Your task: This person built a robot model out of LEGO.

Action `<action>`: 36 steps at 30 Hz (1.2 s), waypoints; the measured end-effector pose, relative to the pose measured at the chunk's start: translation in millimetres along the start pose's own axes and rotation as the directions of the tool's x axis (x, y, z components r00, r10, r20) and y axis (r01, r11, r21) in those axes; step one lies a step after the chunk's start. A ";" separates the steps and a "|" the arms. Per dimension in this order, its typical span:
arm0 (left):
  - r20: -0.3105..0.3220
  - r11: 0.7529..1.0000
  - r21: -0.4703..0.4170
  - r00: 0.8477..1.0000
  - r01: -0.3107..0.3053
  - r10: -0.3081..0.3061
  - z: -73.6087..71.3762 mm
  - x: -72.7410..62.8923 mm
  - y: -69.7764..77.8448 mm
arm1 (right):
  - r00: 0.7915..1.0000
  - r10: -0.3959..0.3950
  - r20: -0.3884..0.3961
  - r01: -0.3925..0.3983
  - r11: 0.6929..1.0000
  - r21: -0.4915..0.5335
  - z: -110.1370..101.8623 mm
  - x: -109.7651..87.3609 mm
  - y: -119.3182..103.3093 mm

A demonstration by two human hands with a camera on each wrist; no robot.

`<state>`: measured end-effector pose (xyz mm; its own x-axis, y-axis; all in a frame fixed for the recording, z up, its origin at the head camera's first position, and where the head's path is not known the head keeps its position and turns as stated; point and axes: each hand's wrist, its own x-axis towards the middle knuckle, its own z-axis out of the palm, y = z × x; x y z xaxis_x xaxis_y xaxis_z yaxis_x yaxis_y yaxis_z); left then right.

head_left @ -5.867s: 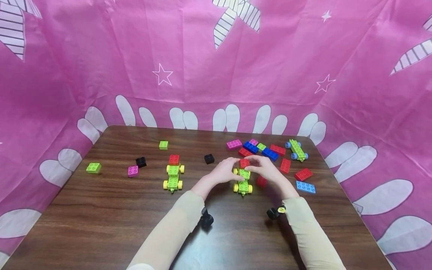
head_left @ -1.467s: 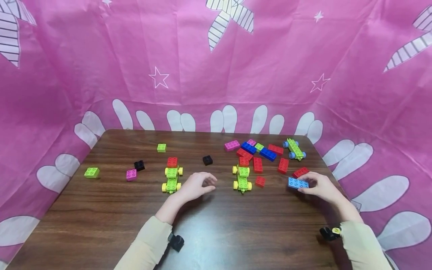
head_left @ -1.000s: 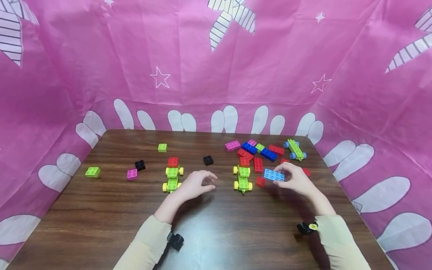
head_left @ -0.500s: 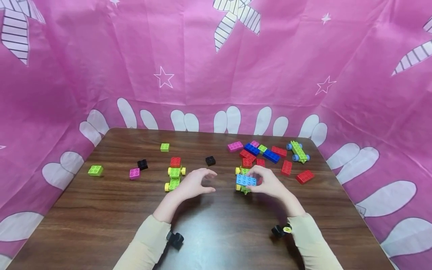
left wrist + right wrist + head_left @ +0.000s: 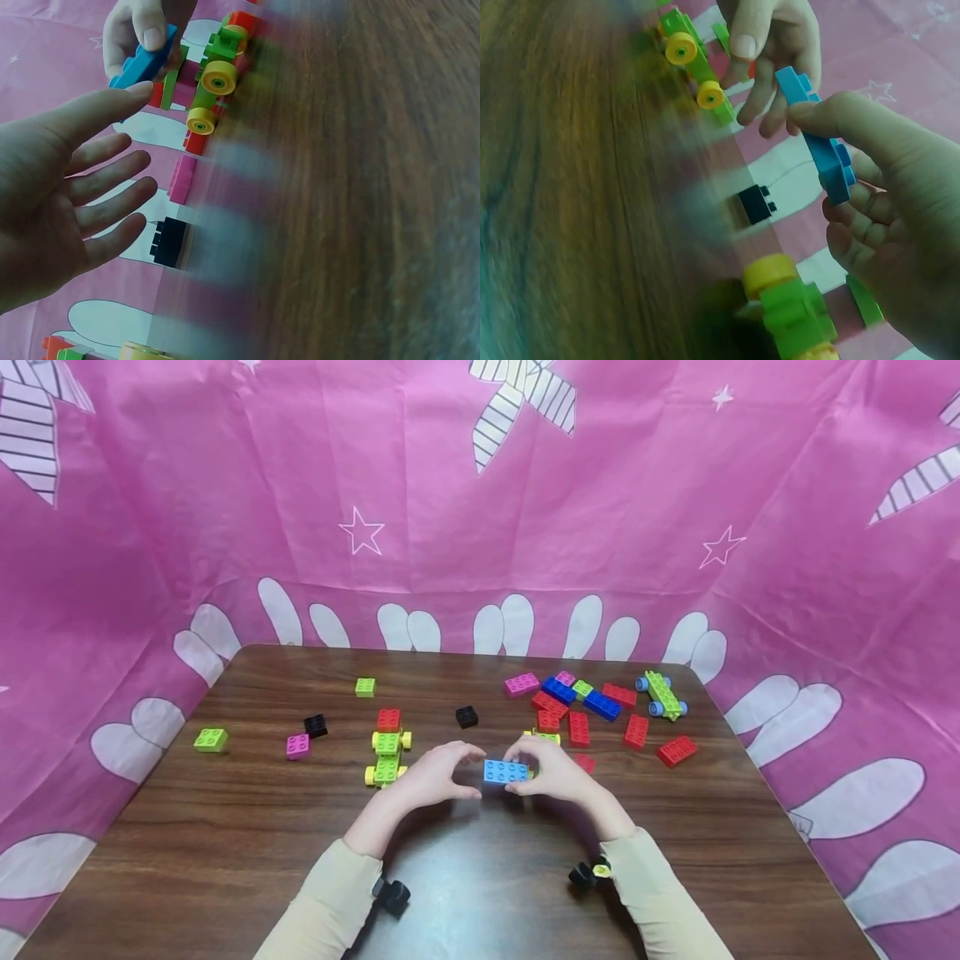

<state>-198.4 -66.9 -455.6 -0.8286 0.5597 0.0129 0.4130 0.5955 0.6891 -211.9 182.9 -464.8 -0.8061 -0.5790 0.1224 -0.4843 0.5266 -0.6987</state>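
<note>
My right hand (image 5: 558, 771) pinches a light blue eight-stud brick (image 5: 504, 772) between thumb and fingers, held above the table in front of me. Just left of the brick is my left hand (image 5: 431, 777), its fingers spread and holding nothing. In the left wrist view its thumb tip appears close to the blue brick (image 5: 142, 66); whether they touch, I cannot tell. A green toy car (image 5: 387, 767) with yellow wheels stands beyond the left hand, with a red brick (image 5: 388, 719) at its far end. A similar green car (image 5: 547, 739) is mostly hidden behind the right hand.
A cluster of red, pink, green and blue bricks (image 5: 602, 705) lies at the back right, near a green car base with blue wheels (image 5: 662, 695). Black (image 5: 467, 717), pink (image 5: 297, 746) and green (image 5: 211, 740) bricks are scattered left and centre on the wooden table (image 5: 225, 835).
My right hand has taken the light blue brick from the right side and carried it left, past the right car, to the left hand. Earlier both hands were at that car's red brick.
</note>
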 end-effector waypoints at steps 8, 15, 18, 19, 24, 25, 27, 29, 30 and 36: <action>0.009 1.000 -0.006 1.000 -0.005 0.005 1.1 -0.7 -1.3 | 0.999 -0.009 0.052 0.011 0.999 -0.034 11.2 6.9 -4.5; 0.024 1.000 0.017 1.000 -0.003 0.003 0.7 -0.3 -1.7 | 0.997 -0.004 0.072 0.007 0.999 -0.047 19.3 10.9 -8.2; 0.041 0.999 0.037 0.999 0.002 -0.003 0.3 -0.3 -1.2 | 0.996 0.003 0.091 0.003 0.998 -0.061 22.7 12.1 -9.0; 0.050 0.999 0.045 0.999 0.002 -0.004 0.5 -0.2 -1.2 | 0.995 0.005 0.098 0.001 0.998 -0.066 23.8 12.2 -9.2; 0.108 0.997 0.079 0.994 -0.010 0.001 0.9 -0.7 -1.7 | 0.991 0.006 0.134 0.006 0.997 -0.083 28.1 12.3 -11.2; 0.121 0.997 0.080 0.993 -0.007 -0.002 0.6 -1.0 -1.4 | 0.990 0.004 0.143 0.008 0.997 -0.083 28.9 12.1 -11.9; 0.144 0.997 0.071 0.990 -0.004 -0.006 -0.4 -1.7 -0.4 | 0.987 0.007 0.162 0.007 0.996 -0.086 30.6 12.2 -13.3; 0.167 0.998 0.063 0.986 0.009 -0.020 -1.2 -2.3 0.3 | 0.983 0.013 0.182 0.003 0.996 -0.091 32.6 12.2 -14.9; 0.175 0.998 0.060 0.984 0.014 -0.024 -1.2 -2.5 0.3 | 0.981 0.017 0.191 0.001 0.995 -0.096 33.6 12.2 -15.5; 0.212 0.998 0.045 0.976 0.041 -0.050 0.4 -4.0 -0.1 | 0.973 0.029 0.228 -0.007 0.995 -0.100 38.7 13.0 -18.7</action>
<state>-194.9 -68.9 -456.0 -0.7490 0.6390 -0.1754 0.3953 0.6433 0.6557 -200.2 141.4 -477.4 -0.7209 -0.6902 -0.0625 -0.5106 0.5900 -0.6254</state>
